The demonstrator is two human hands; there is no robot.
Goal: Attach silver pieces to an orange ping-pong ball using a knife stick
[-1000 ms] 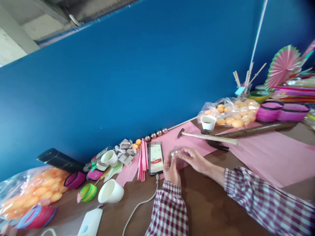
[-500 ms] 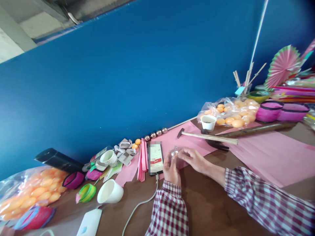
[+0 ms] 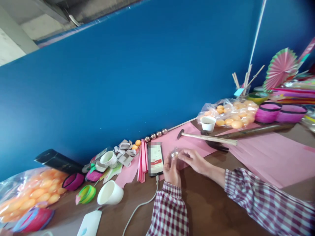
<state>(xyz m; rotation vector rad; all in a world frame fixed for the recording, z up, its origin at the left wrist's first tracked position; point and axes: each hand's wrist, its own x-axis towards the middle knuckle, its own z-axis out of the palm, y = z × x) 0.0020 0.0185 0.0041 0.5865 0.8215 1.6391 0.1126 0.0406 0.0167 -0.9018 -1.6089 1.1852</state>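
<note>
Between the fingers of my left hand (image 3: 171, 170) is a small shiny silver ball (image 3: 174, 153), with what looks like a tiny loop on top. My right hand (image 3: 193, 159) pinches at the ball's right side, thumb and forefinger touching it. Fingers cover part of the ball. A phone (image 3: 155, 159) with a lit screen lies just left of my left hand. Behind, a row of similar shiny balls (image 3: 158, 134) rests along the wall. Beyond my right hand, a hammer (image 3: 209, 136) with a wooden handle lies on pink paper (image 3: 187, 131).
On the left are a white cup (image 3: 110, 192), a power bank (image 3: 90, 223), a green tape roll (image 3: 88, 193) and a bag of orange balls (image 3: 36, 190). A small white cup (image 3: 208, 123) and another bag of orange balls (image 3: 236, 113) stand back right. A cable (image 3: 137, 206) crosses the table.
Both hands keep nearly the same grip on the ball. The whole view has shifted very slightly; nothing on the table has visibly moved.
</note>
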